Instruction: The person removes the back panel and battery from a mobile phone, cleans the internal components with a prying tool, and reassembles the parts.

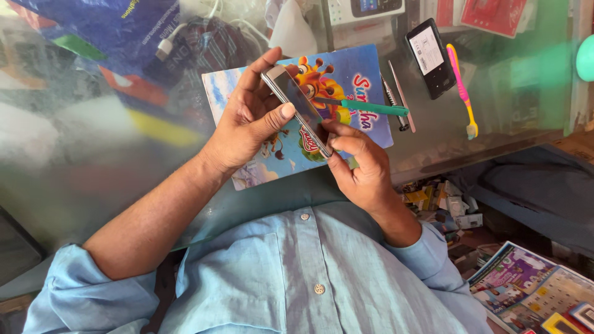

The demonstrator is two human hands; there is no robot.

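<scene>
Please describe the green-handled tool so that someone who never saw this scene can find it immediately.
On the glass counter lies a colourful cartoon book. The green-handled tool rests across it, beside the phone held in both hands. Unlike the metal tools nearby, it has a green handle.

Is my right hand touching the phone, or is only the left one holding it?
Touching. The head view shows the right hand with its fingertips pressed on the lower end of the phone, while the left hand clasps its upper part, thumb across the screen.
</scene>
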